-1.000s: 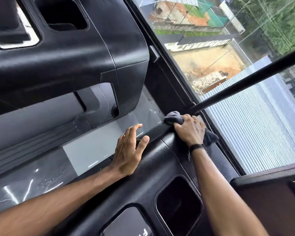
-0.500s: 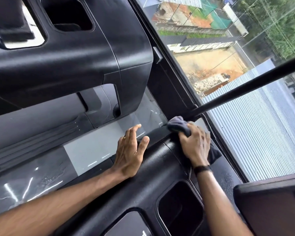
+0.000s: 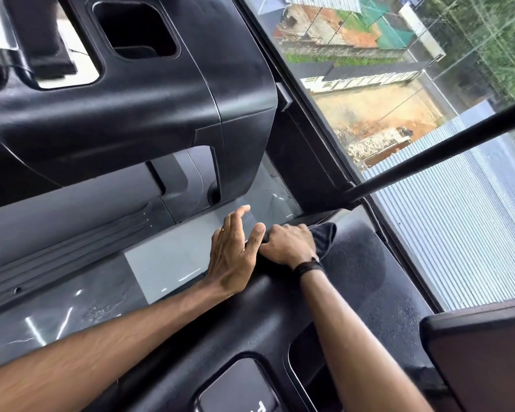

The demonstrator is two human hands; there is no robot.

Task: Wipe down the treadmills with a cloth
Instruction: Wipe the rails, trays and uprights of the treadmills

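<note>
Big glass windows (image 3: 428, 203) run along the right side, and through them you can see grey ribbed roofs, brown dirt and green trees far below. Two black treadmills sit next to the glass.

A dark cloth (image 3: 323, 237) lies on the top far edge of the near treadmill console (image 3: 354, 263), close to the corner by the window. The right hand (image 3: 289, 245) presses down on the cloth, with its fingers curled over it and holding it. Part of the cloth sticks out to the right of the hand. A black band (image 3: 308, 267) goes around the right wrist.

The left hand (image 3: 235, 257) rests on the same edge of the console, just beside the right hand. Its thumb touches the right hand's fingers or comes very close; I cannot tell which. The left fingers are straight and loose and hold nothing. They reach out past the edge, over the grey floor (image 3: 167, 263) between the two machines. A thin ring (image 3: 221, 230) is on one finger.

The near console has a deep cup hole (image 3: 306, 367) near the bottom, partly behind the right arm. Tiny wet drops shine on the console's right side.

The other treadmill console (image 3: 131, 114) fills the top left. It has a dark cup hole (image 3: 137, 29) too.

A black bar (image 3: 428, 157) slants across the window, from the right edge down to the frame by the cloth. A dark brown flat thing (image 3: 488, 361) sits in the bottom right corner.
</note>
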